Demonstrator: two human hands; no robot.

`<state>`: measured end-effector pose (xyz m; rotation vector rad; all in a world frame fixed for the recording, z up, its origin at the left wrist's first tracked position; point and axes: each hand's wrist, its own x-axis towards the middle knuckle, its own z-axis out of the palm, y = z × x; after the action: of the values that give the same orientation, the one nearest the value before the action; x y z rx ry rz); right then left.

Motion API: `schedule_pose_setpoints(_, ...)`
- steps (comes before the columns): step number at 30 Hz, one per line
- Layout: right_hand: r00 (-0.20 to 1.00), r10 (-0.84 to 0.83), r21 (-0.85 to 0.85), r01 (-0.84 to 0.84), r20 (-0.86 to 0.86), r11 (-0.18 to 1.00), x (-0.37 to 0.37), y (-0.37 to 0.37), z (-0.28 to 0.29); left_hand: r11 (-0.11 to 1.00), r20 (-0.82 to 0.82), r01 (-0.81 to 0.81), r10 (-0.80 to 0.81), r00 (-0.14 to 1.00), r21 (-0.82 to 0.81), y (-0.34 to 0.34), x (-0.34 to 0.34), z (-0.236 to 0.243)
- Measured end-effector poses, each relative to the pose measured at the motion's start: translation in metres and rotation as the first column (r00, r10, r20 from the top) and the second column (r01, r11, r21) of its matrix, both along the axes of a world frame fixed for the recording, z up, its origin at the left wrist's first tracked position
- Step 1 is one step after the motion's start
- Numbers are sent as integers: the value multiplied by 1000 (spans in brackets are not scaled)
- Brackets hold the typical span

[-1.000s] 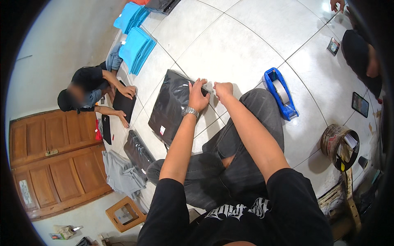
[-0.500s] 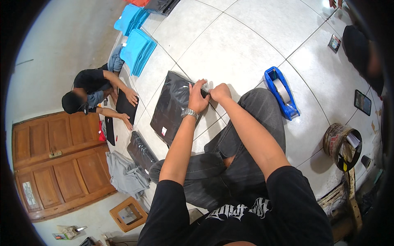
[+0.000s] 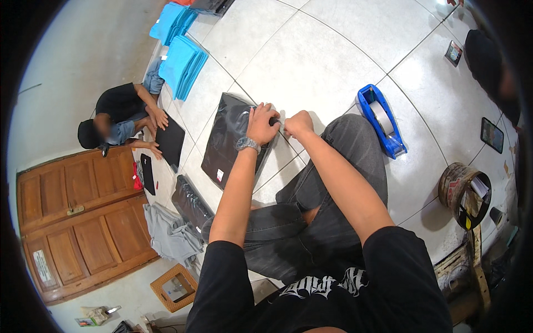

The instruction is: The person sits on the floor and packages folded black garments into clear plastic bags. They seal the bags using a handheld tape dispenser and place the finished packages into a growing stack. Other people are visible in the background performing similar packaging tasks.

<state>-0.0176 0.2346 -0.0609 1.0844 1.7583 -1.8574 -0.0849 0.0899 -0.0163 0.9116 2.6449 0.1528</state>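
Observation:
A flat package (image 3: 227,141) of black folded cloth in shiny clear plastic lies on the floor in front of me, a small white label near its lower corner. My left hand (image 3: 262,125), with a metal watch at the wrist, rests on the package's right edge with its fingers bent and apart. Just to the right, off that edge, my right hand (image 3: 299,124) is closed in a pinch; whatever its fingers hold is too small to make out. A blue tape dispenser (image 3: 382,122) with a roll of clear tape stands right of my knee.
Stacks of bright blue cloth (image 3: 183,66) lie at the far left. A co-worker (image 3: 119,114) on the left has both hands at a black folded cloth (image 3: 170,141). Another black package (image 3: 191,205) and grey cloth (image 3: 169,230) lie nearer. A round bin (image 3: 463,194) and a phone (image 3: 492,135) are on the right.
My left hand has shifted slightly left along the package's edge, and the gap between my hands has widened. My right hand stays closed. The co-worker's hands have drawn back a little on the black cloth.

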Motion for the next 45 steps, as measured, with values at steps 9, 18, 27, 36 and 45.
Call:
schedule_pose_setpoints(9, 991, 68, -2, -69, -112, 998, -15, -18, -35, 992, 45, -63, 58, 997, 114, 3, -10, -1)
schedule_pose_setpoints(18, 944, 329, -45, -329, -1, 943, 7, -12, 5, 995, -64, 45, -51, 997, -90, -1, -2, 4)
schedule_pose_setpoints(27, 782, 570, 196, -535, -252, 822, 6, -20, -6, 895, -245, -433, 445, 861, 105, -158, 58, 16)
schedule_pose_setpoints(36, 821, 498, 369, -388, -278, 845, 1, -20, -26, 198, 96, -975, 973, 208, 102, -204, 65, -3)
schedule_pose_setpoints(45, 971, 74, 483, 45, -226, 874, 3, -10, -15, 62, 744, -780, 260, 615, 623, -112, -5, 22)
